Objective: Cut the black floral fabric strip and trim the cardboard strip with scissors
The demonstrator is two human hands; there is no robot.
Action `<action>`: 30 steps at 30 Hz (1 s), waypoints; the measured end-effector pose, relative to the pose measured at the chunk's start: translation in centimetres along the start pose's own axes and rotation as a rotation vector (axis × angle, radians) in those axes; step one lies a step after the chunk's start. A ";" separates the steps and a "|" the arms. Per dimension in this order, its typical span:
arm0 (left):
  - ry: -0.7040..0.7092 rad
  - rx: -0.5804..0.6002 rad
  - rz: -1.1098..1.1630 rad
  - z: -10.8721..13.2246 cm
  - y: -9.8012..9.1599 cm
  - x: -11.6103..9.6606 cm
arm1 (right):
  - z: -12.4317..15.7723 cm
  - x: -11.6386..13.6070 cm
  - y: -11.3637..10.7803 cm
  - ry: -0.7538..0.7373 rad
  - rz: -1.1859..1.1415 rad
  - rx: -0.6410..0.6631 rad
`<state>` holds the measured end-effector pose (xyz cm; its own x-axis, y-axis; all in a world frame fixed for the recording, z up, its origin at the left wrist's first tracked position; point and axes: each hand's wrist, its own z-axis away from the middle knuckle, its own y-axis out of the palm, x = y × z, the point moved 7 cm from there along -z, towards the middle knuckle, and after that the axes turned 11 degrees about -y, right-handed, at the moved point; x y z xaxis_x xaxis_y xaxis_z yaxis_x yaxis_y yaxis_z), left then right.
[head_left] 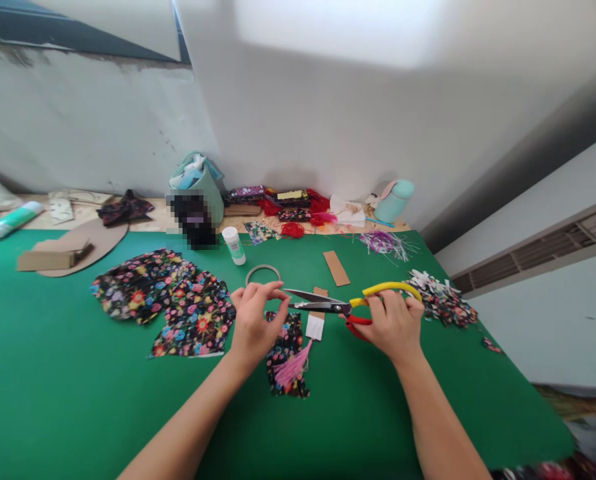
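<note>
My right hand (395,327) grips a pair of scissors (328,305) by a yellow and a red handle. Their blades are parted and point left, toward my left hand (258,323). That hand is closed in a pinch right at the blade tips; what it pinches is too small to make out. Below lie a strip of black floral fabric (283,340), a pink tassel (294,365) and a small white piece (315,327) on brown card. A thin grey ring (263,268) shows just behind my left hand.
On the green table (358,420) are larger floral fabric pieces (193,313), a glue stick (234,245), a brown card strip (337,268) and a heap of fabric scraps (443,300). Along the wall stand a teal bin (213,193) and a teal holder (395,200).
</note>
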<state>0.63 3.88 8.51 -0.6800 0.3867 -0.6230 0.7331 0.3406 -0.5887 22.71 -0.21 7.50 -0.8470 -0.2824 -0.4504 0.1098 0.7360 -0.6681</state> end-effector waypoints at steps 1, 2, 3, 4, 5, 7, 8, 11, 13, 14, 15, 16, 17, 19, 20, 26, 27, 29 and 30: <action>0.017 0.008 -0.008 0.0 0.0 -0.1 | 0.0 0.0 0.0 -0.003 -0.003 -0.002; 0.038 0.014 -0.020 0.0 0.0 -0.2 | -0.1 0.0 0.0 -0.009 -0.004 -0.003; 0.059 0.019 -0.034 0.1 0.1 -0.4 | -0.1 0.1 -0.1 -0.016 -0.003 -0.002; 0.081 0.021 -0.047 0.1 0.2 -0.5 | -0.1 0.1 -0.1 -0.020 0.001 -0.002; 0.104 0.021 -0.056 0.2 0.2 -0.7 | -0.1 0.1 -0.1 -0.020 0.007 -0.003; 0.147 0.010 -0.071 0.3 0.3 -1.0 | -0.2 0.1 -0.2 -0.017 0.015 -0.004; 0.168 -0.002 -0.077 0.4 0.3 -1.1 | -0.2 0.1 -0.2 -0.015 0.017 -0.009; 0.217 -0.036 -0.089 0.6 0.3 -1.4 | -0.3 0.1 -0.4 -0.012 0.013 -0.030; 0.236 -0.046 -0.092 0.6 0.3 -1.5 | -0.3 0.1 -0.4 -0.009 0.004 -0.034; 0.241 -0.045 -0.094 0.7 0.3 -1.5 | -0.4 0.1 -0.4 -0.008 -0.001 -0.032; 0.247 -0.043 -0.095 0.7 0.3 -1.5 | -0.4 0.1 -0.4 -0.009 -0.005 -0.030; 0.251 -0.041 -0.097 0.7 0.3 -1.5 | -0.4 0.2 -0.4 -0.010 -0.008 -0.029; 0.254 -0.039 -0.099 0.8 0.4 -1.6 | -0.4 0.2 -0.4 -0.010 -0.009 -0.029; 0.259 -0.034 -0.104 0.8 0.4 -1.5 | -0.4 0.2 -0.4 -0.008 -0.011 -0.029; 0.263 -0.030 -0.107 0.9 0.5 -1.5 | -0.4 0.2 -0.4 -0.007 -0.011 -0.028; 0.252 -0.003 -0.101 0.9 0.7 -1.5 | -0.3 0.2 -0.3 -0.005 -0.022 -0.022; 0.246 0.001 -0.096 0.8 0.7 -1.5 | -0.4 0.2 -0.3 -0.005 -0.023 -0.025; 0.233 0.010 -0.088 0.7 0.7 -1.5 | -0.4 0.2 -0.3 -0.005 -0.020 -0.032; 0.227 0.014 -0.085 0.7 0.7 -1.5 | -0.5 0.2 -0.3 -0.004 -0.018 -0.035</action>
<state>2.16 2.97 8.69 -0.7173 0.5403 -0.4400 0.6718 0.3686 -0.6425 22.24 -0.24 7.91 -0.8467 -0.2981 -0.4407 0.0762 0.7519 -0.6549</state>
